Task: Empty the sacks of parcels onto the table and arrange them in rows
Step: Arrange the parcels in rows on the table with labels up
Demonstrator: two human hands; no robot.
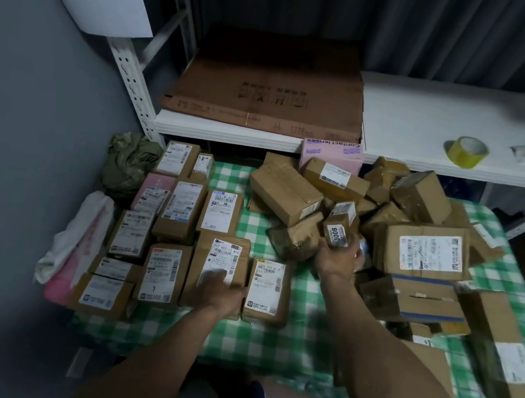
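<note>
On the table (265,341), a small parcel (338,234) at the centre of the frame is gripped by the right hand (338,258), and a labelled parcel (221,261) in the rows at lower left is touched with straight fingers by the left hand (220,294).

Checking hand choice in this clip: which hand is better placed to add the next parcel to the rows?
Right. The right hand grips the small box marked 3008 beside the loose pile, so it can likely set it down directly; the left hand rests flat on a labelled parcel within the rows.
</note>
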